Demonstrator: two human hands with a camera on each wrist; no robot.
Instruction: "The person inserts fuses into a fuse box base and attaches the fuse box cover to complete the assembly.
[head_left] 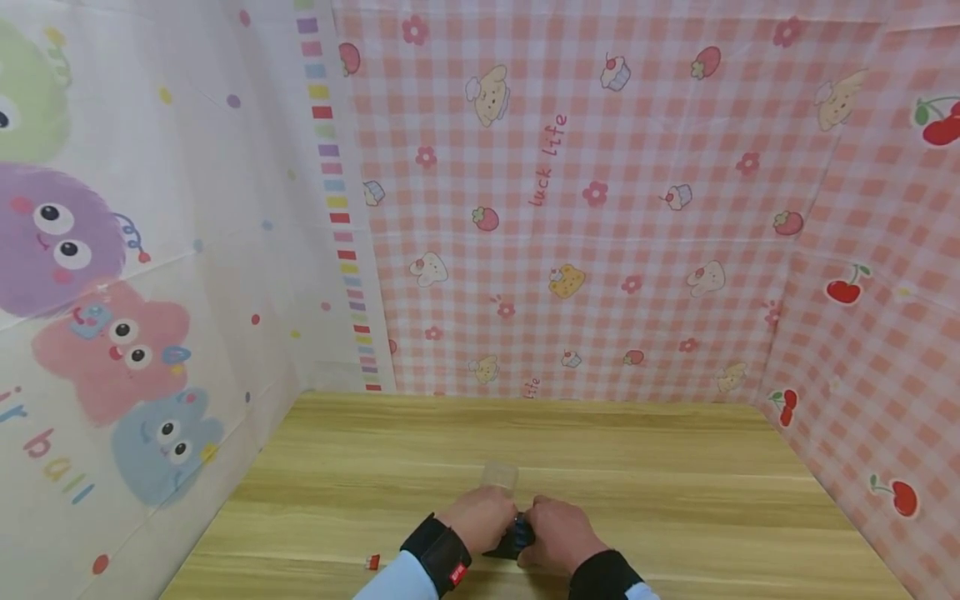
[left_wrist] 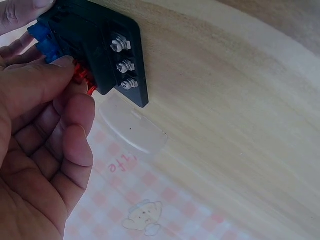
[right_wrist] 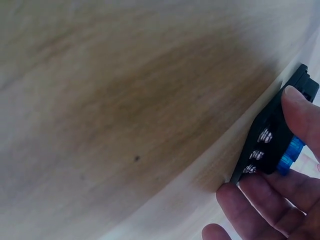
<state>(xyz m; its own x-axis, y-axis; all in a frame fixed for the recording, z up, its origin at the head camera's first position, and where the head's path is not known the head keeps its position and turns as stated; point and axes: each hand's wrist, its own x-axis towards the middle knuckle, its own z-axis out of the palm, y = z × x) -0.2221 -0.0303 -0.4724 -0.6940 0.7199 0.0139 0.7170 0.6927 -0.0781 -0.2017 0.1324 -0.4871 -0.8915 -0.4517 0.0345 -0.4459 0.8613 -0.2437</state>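
Note:
A black fuse block, with a column of screw terminals on its face, is held just above the wooden table. My right hand grips it, thumb on one side and fingers at the opposite edge. Blue blade fuses sit along one side of the block, and the right wrist view shows blue fuses too. Beside them, my left hand pinches a red blade fuse between thumb and index finger, right at the block. The thumb partly hides this fuse.
Beyond the hands, a clear plastic cover lies on the wooden table. A small red piece rests to the left of my left forearm. Patterned cloth walls stand at the back and sides.

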